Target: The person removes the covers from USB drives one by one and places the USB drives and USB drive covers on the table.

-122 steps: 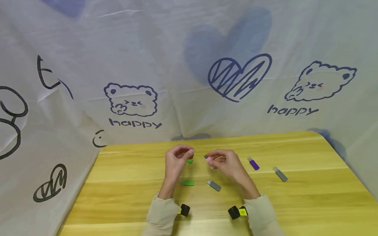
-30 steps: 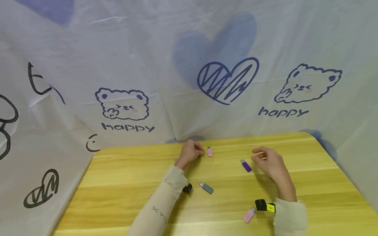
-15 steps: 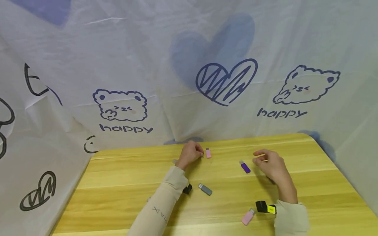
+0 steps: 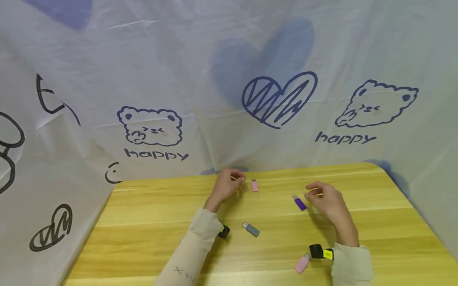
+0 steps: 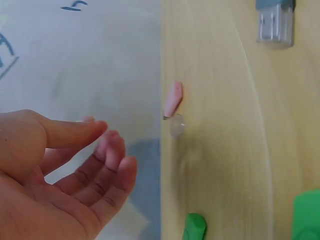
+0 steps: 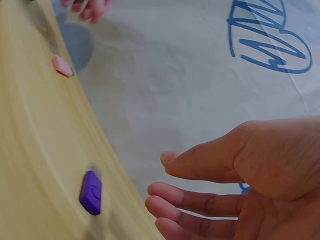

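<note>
My left hand (image 4: 226, 186) hovers near the table's back edge, left of a pink USB stick (image 4: 255, 185). In the left wrist view its fingers are loosely bent, thumb and fingertips apart, with nothing between them. A small clear cap (image 5: 177, 126) appears beside the pink stick there. My right hand (image 4: 326, 199) is held over the right side, thumb and fingers parted and holding nothing. Just left of its fingertips lies a purple USB stick (image 4: 299, 203), its clear-capped end pointing toward the back. In the right wrist view the purple stick (image 6: 91, 192) lies below and left of the fingers.
A grey USB stick (image 4: 251, 229) lies mid-table, and another pink USB stick (image 4: 302, 263) lies near the right wrist camera. The left wrist view shows two green pieces (image 5: 194, 227) (image 5: 306, 215). A printed curtain (image 4: 200, 79) rises behind the wooden table (image 4: 143, 222).
About four seconds ago my right hand pinched a pink stick; it has since moved right. My left hand shifted slightly left in the last half second, its fingertips parting.
</note>
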A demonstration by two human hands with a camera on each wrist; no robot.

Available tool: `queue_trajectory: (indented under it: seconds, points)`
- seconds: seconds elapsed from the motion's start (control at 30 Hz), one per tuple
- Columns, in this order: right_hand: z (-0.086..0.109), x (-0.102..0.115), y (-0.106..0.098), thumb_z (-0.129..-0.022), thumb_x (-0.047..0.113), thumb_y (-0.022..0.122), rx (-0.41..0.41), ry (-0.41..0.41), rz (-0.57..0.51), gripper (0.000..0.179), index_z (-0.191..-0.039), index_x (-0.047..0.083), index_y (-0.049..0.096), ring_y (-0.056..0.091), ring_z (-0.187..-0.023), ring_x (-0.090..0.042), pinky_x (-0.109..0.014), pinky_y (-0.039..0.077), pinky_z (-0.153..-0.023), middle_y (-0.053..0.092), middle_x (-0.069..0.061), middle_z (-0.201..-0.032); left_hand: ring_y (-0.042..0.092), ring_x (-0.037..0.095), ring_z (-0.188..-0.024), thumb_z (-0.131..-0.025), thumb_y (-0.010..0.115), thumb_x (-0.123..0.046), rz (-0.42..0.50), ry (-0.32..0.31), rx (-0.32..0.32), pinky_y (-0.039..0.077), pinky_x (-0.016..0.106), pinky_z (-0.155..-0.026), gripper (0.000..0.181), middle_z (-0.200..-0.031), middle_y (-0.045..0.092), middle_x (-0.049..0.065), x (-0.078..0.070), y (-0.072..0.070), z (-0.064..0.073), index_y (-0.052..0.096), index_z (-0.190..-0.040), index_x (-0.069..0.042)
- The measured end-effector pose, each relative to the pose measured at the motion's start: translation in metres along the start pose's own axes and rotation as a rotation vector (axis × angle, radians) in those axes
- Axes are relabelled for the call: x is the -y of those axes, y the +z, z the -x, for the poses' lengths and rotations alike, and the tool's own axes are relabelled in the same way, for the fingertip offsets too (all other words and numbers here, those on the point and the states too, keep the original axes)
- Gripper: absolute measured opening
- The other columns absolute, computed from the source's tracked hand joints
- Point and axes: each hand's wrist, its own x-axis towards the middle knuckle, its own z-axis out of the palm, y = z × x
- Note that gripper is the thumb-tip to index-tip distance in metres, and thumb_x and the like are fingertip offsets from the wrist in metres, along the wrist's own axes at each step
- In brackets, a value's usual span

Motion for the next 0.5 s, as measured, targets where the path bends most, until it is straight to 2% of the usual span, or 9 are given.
queue_trajectory:
  seconds: [0.23,0.37,0.5]
  points:
    - [-0.006,-0.001,0.010,-0.097,0.010,0.068,0.014,-0.001,0.037,0.030,-0.123,-0.007,0.065,0.065,-0.104,-0.045,-0.057,0.053,-0.087,0.068,-0.024,-0.110,0.071,0.025,-0.079,-0.101,0.065,-0.005,0.096,0.109,-0.069,0.059,0.030,-0.069,0.014,-0.096,0.074,0.014,-0.010,-0.004,0.021,0.076,-0.107,0.001]
    - [-0.010,-0.003,0.018,-0.095,0.010,0.070,0.035,0.029,0.070,0.030,-0.120,-0.007,0.065,0.064,-0.102,-0.043,-0.056,0.053,-0.085,0.068,-0.023,-0.107,0.072,0.027,-0.079,-0.100,0.066,-0.006,0.131,0.106,-0.093,0.059,0.026,-0.068,0.013,-0.096,0.075,0.013,-0.011,-0.002,0.035,0.076,-0.108,0.000]
    - [-0.013,-0.005,0.029,-0.095,0.011,0.070,0.042,0.057,0.091,0.036,-0.125,-0.008,0.062,0.063,-0.096,-0.038,-0.053,0.053,-0.081,0.067,-0.022,-0.107,0.072,0.029,-0.080,-0.100,0.066,-0.006,0.170,0.075,-0.106,0.058,0.026,-0.067,0.013,-0.097,0.074,0.013,-0.009,-0.001,0.048,0.076,-0.108,-0.001]
